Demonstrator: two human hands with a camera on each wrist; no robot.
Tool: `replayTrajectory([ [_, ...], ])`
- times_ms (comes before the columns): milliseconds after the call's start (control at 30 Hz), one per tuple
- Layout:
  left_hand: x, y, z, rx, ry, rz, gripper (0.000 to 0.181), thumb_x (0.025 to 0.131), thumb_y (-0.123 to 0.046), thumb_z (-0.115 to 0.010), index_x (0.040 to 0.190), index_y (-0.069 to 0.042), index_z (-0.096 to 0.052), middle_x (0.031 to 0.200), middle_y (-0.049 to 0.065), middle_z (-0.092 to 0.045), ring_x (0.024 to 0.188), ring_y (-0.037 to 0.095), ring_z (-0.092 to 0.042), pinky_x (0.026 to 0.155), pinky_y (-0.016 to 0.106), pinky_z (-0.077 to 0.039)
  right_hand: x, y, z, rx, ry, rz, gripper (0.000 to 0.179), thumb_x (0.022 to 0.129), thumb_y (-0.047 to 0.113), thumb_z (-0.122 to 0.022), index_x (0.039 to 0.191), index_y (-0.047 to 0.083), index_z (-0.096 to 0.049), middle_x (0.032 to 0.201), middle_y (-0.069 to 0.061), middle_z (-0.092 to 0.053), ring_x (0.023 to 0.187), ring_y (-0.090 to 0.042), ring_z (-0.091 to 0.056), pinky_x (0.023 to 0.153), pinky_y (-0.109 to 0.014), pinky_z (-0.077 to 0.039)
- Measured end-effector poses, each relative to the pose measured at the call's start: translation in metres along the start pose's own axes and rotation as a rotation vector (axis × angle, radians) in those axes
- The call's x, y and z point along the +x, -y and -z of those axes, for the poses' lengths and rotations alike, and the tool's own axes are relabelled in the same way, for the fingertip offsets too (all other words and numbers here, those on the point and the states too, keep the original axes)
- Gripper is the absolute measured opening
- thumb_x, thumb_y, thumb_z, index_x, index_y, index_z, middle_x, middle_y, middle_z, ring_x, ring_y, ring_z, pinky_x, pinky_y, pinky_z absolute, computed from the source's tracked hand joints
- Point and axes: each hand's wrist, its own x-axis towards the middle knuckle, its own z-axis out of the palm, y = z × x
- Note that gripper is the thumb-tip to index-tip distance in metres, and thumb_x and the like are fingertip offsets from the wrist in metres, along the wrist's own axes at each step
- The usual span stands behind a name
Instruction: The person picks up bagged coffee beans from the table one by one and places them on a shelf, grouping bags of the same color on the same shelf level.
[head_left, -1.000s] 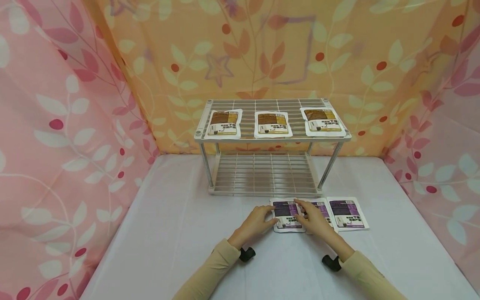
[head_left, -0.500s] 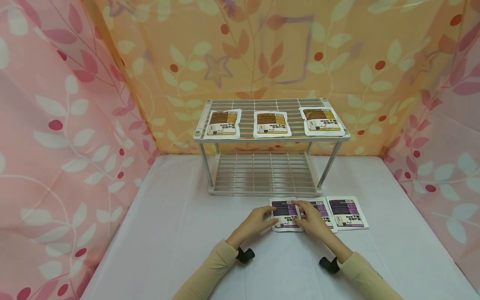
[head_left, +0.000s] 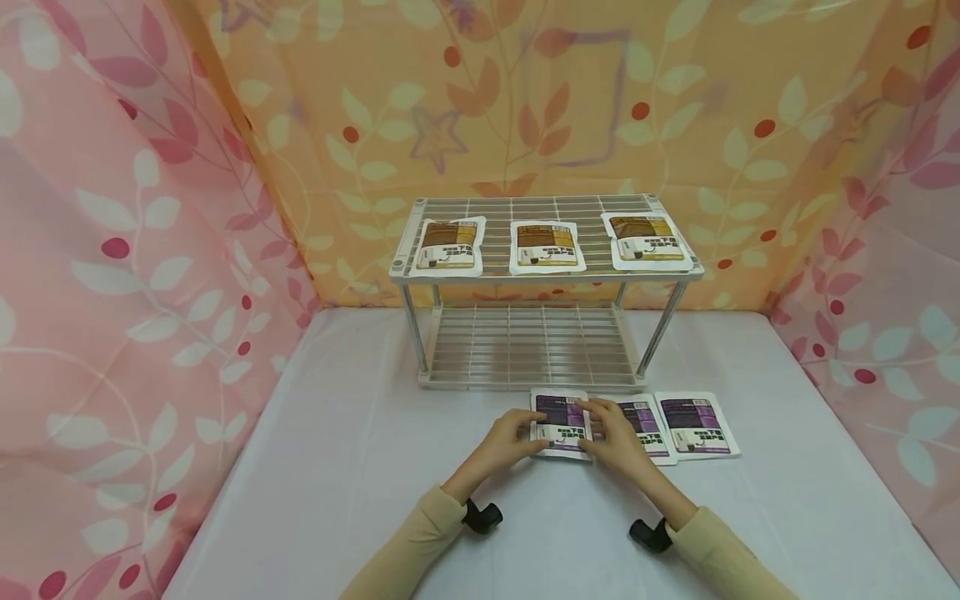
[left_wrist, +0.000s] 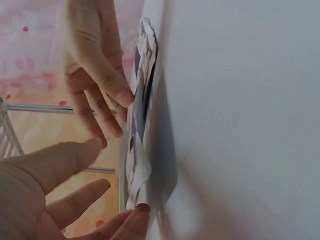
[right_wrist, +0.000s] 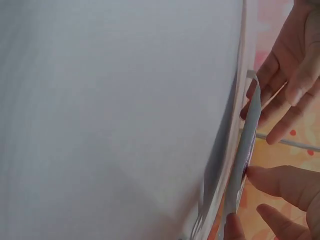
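A flat white pouch with a purple and dark label (head_left: 561,414) is held between both hands, in front of the rack. My left hand (head_left: 501,443) has its fingers at the pouch's left edge; in the left wrist view the fingertips curl at that edge, with the thumb standing off. My right hand (head_left: 621,443) pinches the right side, its thumb on the printed face and a finger underneath. Seen edge-on in the right wrist view, the pouch (right_wrist: 246,145) is raised and tilted, a shadow below it. A second purple pouch (head_left: 651,429) lies partly behind my right hand.
A third purple pouch (head_left: 693,427) lies at the right on the white table (head_left: 360,467). Behind stands a two-tier wire rack (head_left: 536,279). Along its top lie a brown pouch (head_left: 448,247), another brown pouch (head_left: 546,247) and a third brown pouch (head_left: 649,242). Patterned cloth (head_left: 375,108) encloses the table.
Both hands have shifted slightly left with the leftmost purple pouch, which has come away from the middle pouch and now appears lifted. The middle pouch shows more.
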Motion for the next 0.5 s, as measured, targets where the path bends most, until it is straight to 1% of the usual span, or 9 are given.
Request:
replayTrajectory([
  [67,-0.001,0.001,0.001,-0.001,-0.033,-0.011,0.043,0.080,-0.012,-0.072,0.120,-0.003,-0.060,0.122,0.017,-0.055,0.107,0.030,-0.057,0.088,0.032,-0.051,0.001,0.001,-0.002,0.021,-0.017,-0.010,0.063,0.065,-0.009,-0.076,0.124,0.000,-0.055,0.125,-0.032,-0.041,0.096,-0.039,-0.058,0.076,-0.041,-0.055],
  [167,-0.003,0.003,0.002,-0.002,-0.067,-0.007,0.044,0.077,-0.005,-0.073,0.119,-0.004,-0.061,0.122,0.016,-0.054,0.107,0.029,-0.056,0.085,0.028,-0.052,0.002,0.004,-0.006,0.061,-0.030,-0.021,0.061,0.064,-0.009,-0.077,0.121,-0.001,-0.058,0.127,-0.031,-0.041,0.099,-0.041,-0.056,0.077,-0.043,-0.055],
  [267,-0.004,0.004,0.004,-0.011,-0.097,-0.002,0.046,0.076,-0.002,-0.073,0.120,-0.003,-0.061,0.124,0.017,-0.053,0.107,0.030,-0.055,0.083,0.027,-0.053,0.004,0.008,-0.009,0.104,-0.030,-0.017,0.060,0.064,-0.009,-0.077,0.120,-0.001,-0.058,0.129,-0.031,-0.039,0.104,-0.043,-0.053,0.080,-0.044,-0.054],
  [367,-0.005,0.006,0.007,0.007,-0.141,-0.015,0.047,0.074,0.001,-0.073,0.120,-0.002,-0.061,0.126,0.019,-0.051,0.107,0.031,-0.055,0.082,0.029,-0.053,0.007,0.012,-0.013,0.132,-0.031,0.004,0.062,0.063,-0.011,-0.076,0.121,-0.001,-0.058,0.132,-0.030,-0.036,0.106,-0.043,-0.051,0.082,-0.044,-0.053],
  [500,-0.007,0.009,0.012,0.049,-0.190,-0.040,0.047,0.073,0.001,-0.073,0.119,-0.001,-0.061,0.127,0.021,-0.050,0.111,0.035,-0.053,0.084,0.035,-0.052,0.012,0.016,-0.018,0.138,-0.053,0.052,0.064,0.061,-0.012,-0.076,0.122,0.000,-0.058,0.133,-0.031,-0.035,0.104,-0.043,-0.053,0.081,-0.043,-0.054],
])
